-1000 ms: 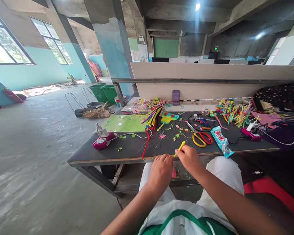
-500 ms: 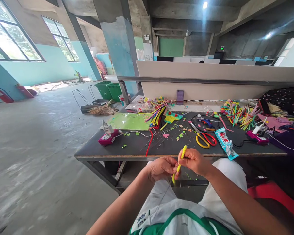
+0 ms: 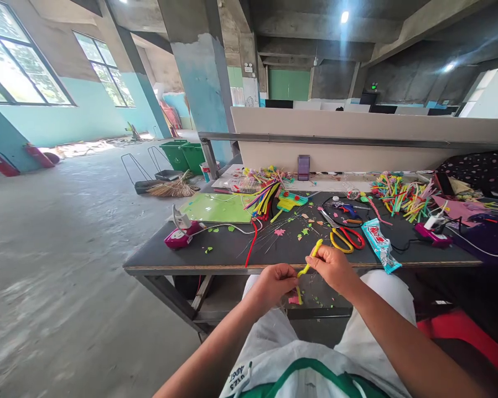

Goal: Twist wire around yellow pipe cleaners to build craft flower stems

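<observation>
Both my hands are closed on a yellow pipe cleaner [image 3: 311, 258] just in front of the near edge of the dark table [image 3: 216, 254]. My right hand [image 3: 334, 268] pinches its upper part, which sticks up and is bent. My left hand [image 3: 274, 283] pinches its lower end, held over my lap. A thin wire seems to hang from my left hand.
On the table lie yellow-and-red scissors [image 3: 345, 239], a blue packet [image 3: 380, 243], a pink glue gun [image 3: 181, 232], a green sheet [image 3: 218, 208], bundles of coloured pipe cleaners [image 3: 265, 196], a red wire [image 3: 251, 246] and paper scraps. Green bins [image 3: 182, 156] stand on the floor to the left.
My hands lifted the yellow pipe cleaner off the table edge, stood it upright, then bent it. The view has shifted slightly.
</observation>
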The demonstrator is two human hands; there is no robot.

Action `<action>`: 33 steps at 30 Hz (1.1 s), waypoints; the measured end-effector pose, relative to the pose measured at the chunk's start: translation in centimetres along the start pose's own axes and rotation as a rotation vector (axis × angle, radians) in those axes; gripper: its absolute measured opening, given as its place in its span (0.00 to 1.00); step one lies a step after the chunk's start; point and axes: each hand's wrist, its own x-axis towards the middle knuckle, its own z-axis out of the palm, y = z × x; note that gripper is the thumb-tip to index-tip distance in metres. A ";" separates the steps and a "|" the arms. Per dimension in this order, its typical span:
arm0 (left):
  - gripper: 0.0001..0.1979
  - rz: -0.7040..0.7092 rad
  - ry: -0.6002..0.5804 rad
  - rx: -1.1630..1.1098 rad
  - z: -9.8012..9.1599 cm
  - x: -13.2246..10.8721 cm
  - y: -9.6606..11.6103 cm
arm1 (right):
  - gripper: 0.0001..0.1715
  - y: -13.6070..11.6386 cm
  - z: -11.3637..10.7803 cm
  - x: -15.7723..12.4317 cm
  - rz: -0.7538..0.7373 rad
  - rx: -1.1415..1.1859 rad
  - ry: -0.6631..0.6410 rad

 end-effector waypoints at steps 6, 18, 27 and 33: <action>0.17 -0.156 -0.261 -0.237 -0.8 -0.1 0.9 | 0.13 0.0 -0.4 -0.1 -0.067 0.015 -0.128; 0.06 0.110 0.074 0.141 0.9 -1.3 1.0 | 0.11 0.4 0.4 -0.4 -0.052 -0.290 -0.049; 0.12 -0.121 -0.289 -0.356 -1.6 0.6 0.6 | 0.13 0.0 -0.2 -0.8 -0.013 0.007 -0.114; 0.10 -0.184 -0.422 -0.472 -1.8 0.0 0.0 | 0.11 -0.2 -0.4 -1.2 0.032 0.132 -0.158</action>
